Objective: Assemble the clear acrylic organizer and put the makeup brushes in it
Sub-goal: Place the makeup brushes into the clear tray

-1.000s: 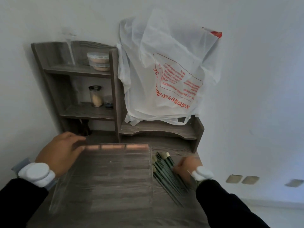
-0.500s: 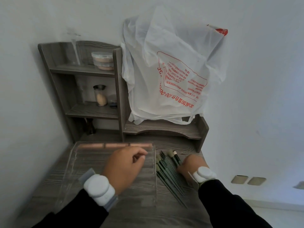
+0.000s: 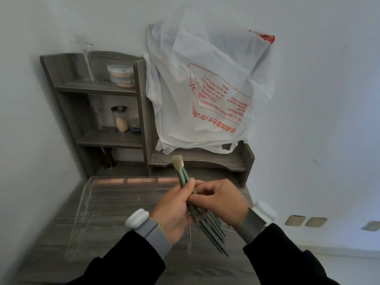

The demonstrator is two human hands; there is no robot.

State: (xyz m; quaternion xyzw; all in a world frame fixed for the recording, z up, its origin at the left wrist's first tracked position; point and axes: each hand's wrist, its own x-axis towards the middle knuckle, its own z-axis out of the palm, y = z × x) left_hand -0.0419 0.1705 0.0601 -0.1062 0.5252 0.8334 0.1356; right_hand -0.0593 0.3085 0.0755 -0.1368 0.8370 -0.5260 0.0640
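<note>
The left hand (image 3: 172, 210) and right hand (image 3: 222, 200) both curl round the makeup brushes (image 3: 208, 226), bristles toward twelve o'clock; the clear acrylic organizer (image 3: 82, 210) lies at their nine o'clock. Handles splay loose at five o'clock; a slack grip could let some slip onto the worktop (image 3: 205, 270).

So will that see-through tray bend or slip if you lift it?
Probably stiff: the clear tray has straight, flat walls. Likely slippery, since it looks smooth and shiny. Maybe light too, as its walls look thin.
</note>
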